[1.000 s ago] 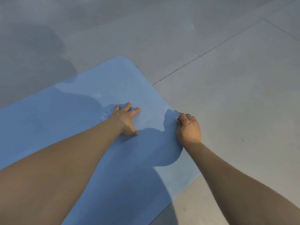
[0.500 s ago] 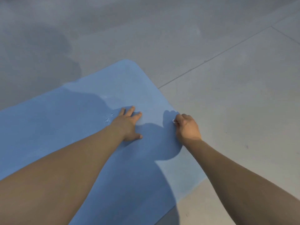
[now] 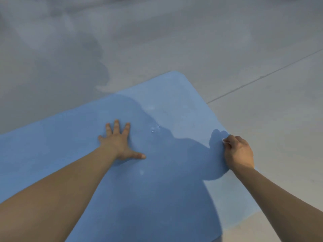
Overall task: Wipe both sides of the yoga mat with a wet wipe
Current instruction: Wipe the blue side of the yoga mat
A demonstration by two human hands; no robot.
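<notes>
A blue yoga mat point(image 3: 73, 147) lies flat on the floor, one rounded corner pointing away from me. My left hand point(image 3: 120, 144) presses flat on the mat's middle with fingers spread and thumb out to the right. My right hand point(image 3: 238, 151) rests at the mat's right edge with its fingers curled. A small white bit of the wet wipe point(image 3: 223, 140) shows at its fingertips; the rest is hidden in the hand. A few shiny wet specks point(image 3: 155, 128) lie on the mat between my hands.
Smooth grey floor point(image 3: 174, 41) surrounds the mat. A thin dark seam point(image 3: 262, 77) runs diagonally across the floor at the right. My shadow falls over the mat's near half.
My left hand has slid leftward over the mat, so the wet specks now lie to its right. The right hand stays at the mat's edge. The view has tilted upward.
</notes>
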